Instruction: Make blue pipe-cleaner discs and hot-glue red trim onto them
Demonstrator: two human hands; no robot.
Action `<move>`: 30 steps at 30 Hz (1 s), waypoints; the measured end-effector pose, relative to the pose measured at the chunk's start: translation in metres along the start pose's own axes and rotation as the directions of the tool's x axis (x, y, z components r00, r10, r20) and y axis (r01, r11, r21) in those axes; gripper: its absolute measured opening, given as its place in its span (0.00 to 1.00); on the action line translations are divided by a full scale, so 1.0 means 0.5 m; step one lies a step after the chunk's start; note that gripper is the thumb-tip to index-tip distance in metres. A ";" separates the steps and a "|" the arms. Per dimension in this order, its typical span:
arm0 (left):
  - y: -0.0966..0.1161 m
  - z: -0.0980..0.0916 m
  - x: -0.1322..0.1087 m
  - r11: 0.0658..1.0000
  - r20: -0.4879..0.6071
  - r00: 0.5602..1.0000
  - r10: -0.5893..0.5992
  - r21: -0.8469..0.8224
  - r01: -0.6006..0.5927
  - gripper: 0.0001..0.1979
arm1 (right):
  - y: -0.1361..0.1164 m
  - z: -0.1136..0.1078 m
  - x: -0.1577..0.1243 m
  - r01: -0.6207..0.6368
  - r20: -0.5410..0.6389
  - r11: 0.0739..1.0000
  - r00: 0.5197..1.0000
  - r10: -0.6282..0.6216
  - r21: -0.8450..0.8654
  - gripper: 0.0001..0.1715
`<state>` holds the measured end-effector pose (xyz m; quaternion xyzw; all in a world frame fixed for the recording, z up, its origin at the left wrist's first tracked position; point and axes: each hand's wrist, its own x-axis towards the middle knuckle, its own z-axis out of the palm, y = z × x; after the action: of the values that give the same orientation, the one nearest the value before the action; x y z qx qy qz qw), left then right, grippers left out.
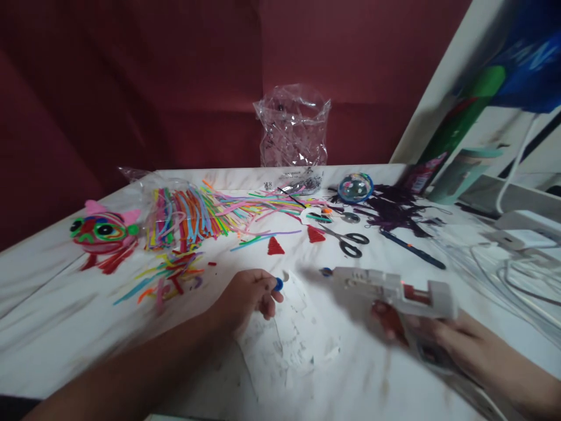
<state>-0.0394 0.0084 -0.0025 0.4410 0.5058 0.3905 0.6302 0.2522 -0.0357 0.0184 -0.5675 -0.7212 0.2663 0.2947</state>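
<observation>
L hand (pixel 254 289) pinches sm blue disc (pixel 279 285), R hand (pixel 456 336) grips glue gun (pixel 372 283), both above wht table (pixel 56 339).

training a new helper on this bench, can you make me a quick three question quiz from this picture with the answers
1. Which hand holds the glue gun: a) left, b) right, c) neither?
2. True or false: the scissors lie inside a plastic bag.
3. Fill in: the left hand pinches a small, round, ____ piece.

Key:
1. b, the right hand
2. False; they lie on the table
3. blue
</observation>
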 end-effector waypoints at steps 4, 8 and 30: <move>0.000 -0.003 -0.031 0.976 -0.103 0.976 0.190 0.129 -0.176 0.09 | -0.030 0.033 -0.014 -0.094 0.213 0.969 0.976 0.045 0.228 0.27; -0.024 0.005 -0.079 0.589 0.267 0.798 0.540 0.557 -0.585 0.07 | -0.047 0.058 -0.016 -0.063 0.172 0.962 0.985 0.017 0.264 0.20; -0.114 0.020 -0.081 -0.266 0.759 0.468 0.453 0.616 -0.741 0.05 | -0.040 0.087 0.001 0.134 0.295 0.991 0.946 -0.132 0.015 0.14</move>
<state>-0.0344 -0.0487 -0.0438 0.9507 0.2463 0.1852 -0.0346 0.2073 -0.0416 0.0033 -0.4722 -0.7945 0.3258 0.1993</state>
